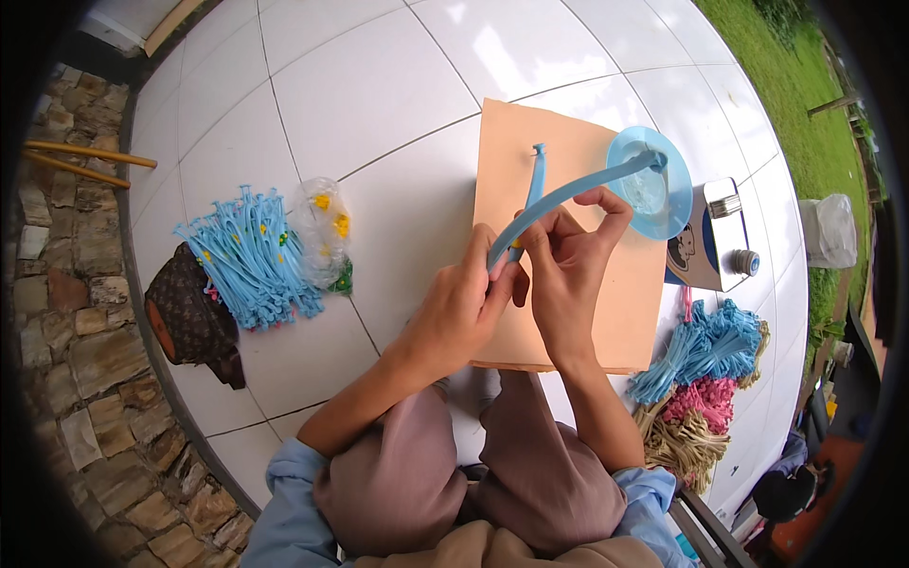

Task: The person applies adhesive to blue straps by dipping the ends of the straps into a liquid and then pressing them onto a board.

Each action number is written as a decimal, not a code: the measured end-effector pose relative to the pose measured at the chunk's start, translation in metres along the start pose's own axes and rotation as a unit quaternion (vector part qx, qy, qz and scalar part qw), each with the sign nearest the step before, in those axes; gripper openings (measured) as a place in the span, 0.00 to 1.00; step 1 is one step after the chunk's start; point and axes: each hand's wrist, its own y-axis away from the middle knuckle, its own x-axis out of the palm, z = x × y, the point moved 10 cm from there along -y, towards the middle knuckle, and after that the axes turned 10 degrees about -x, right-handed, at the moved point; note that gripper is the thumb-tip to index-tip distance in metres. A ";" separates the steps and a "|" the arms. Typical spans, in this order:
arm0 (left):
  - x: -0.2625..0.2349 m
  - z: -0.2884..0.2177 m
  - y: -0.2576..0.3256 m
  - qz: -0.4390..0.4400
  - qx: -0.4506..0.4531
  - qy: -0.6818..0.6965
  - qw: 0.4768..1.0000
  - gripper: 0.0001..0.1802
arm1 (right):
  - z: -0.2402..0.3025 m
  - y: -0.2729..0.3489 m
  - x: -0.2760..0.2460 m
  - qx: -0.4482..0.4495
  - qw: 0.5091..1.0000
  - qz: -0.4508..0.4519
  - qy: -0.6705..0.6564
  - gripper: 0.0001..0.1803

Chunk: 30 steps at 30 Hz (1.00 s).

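While my left fingers (pixel 480 248) are gripping the strip (pixel 568 191), its far end is arching over the plate (pixel 678 210) ahead-right; I cannot tell whether my right fingers (pixel 616 213) alongside are gripping anything.

A smooth light-blue strap (pixel 570 189) arches rightward from the pinching left fingers (pixel 479 252).
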 end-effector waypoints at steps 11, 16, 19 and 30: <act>-0.080 -0.011 0.047 -0.018 0.063 0.236 0.969 0.13 | 0.060 -0.009 0.061 -0.085 0.987 0.117 0.067 0.16; -0.143 -0.051 0.088 -0.116 0.074 0.127 0.982 0.10 | 0.121 -0.003 0.048 -0.183 0.974 0.056 0.120 0.16; -0.183 -0.087 0.125 -0.211 0.122 -0.062 0.968 0.10 | 0.158 0.009 0.089 -0.243 0.957 0.104 0.119 0.18; -0.318 -0.042 0.178 -0.243 0.209 0.151 0.935 0.26 | -0.005 0.146 0.354 0.023 0.761 0.648 -0.012 0.46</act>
